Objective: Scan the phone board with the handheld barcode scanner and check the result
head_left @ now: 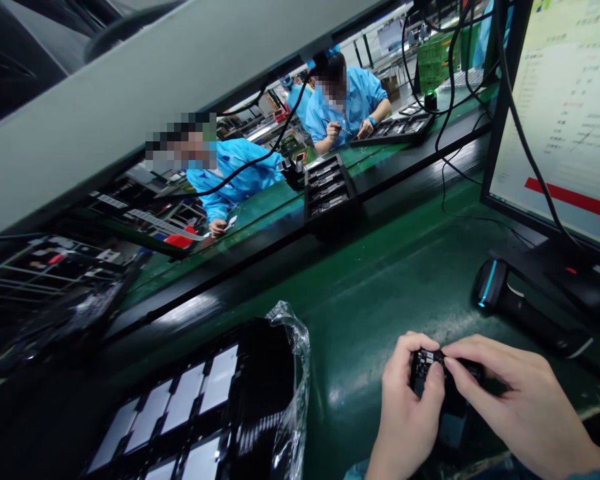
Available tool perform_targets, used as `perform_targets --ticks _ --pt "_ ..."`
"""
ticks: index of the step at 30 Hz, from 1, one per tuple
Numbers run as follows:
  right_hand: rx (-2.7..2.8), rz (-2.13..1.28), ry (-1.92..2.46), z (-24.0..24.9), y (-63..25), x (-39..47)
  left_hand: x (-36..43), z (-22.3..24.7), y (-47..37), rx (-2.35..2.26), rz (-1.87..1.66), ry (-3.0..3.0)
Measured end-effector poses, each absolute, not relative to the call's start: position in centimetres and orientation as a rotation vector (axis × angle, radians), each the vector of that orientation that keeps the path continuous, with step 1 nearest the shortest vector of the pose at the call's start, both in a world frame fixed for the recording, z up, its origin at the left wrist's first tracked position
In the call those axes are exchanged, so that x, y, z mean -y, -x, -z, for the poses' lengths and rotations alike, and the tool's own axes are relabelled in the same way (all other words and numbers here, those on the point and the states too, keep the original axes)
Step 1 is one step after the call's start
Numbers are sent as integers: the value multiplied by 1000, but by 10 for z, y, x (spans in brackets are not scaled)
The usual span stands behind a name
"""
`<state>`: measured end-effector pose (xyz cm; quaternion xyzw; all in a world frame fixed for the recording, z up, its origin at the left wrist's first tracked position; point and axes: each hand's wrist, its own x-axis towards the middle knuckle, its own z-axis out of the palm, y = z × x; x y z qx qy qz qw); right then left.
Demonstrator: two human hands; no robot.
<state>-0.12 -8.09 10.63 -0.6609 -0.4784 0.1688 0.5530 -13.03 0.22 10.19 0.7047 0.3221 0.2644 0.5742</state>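
A small black electronic device (422, 385), phone-like with part of its circuit board exposed, is between my two hands above the green worktop at the lower right. My left hand (409, 407) grips it from the left side, its thumb lying over the front. At the upper edge, the thumb and index finger of my right hand (513, 393) are pinched together; whatever is between those fingertips is too small to make out. Both hands hide much of the device. Below them lies a dark block-like object (453, 430), partly covered.
A barcode scanner (525, 310) lies beyond my right hand, before a monitor (563, 127). At lower left, a black tray (265, 373) holds several whitish flat pieces, with clear plastic film (300, 373) along its edge. Two co-workers in blue sit across the bench, near another tray (330, 190).
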Motion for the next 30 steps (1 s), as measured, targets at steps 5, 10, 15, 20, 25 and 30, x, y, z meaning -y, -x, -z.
perform_targets --ticks 5,10,15,20,25,30 --pt "1142 -382 1562 -103 1 83 0 -98 124 -770 -668 -1628" --pt "1121 -410 1605 -94 -1 83 1 -90 118 -793 -695 -1565" --pt "1086 -445 1635 -84 -4 81 0 -83 115 -808 -647 -1536" --pt "1057 -502 1651 -74 -4 82 -2 -79 110 -845 -670 -1506" --pt "979 -695 1682 -65 -16 78 -10 -72 114 -786 -575 -1460" --pt "836 -984 1586 -59 -28 72 -21 -60 122 -740 -514 -1375"
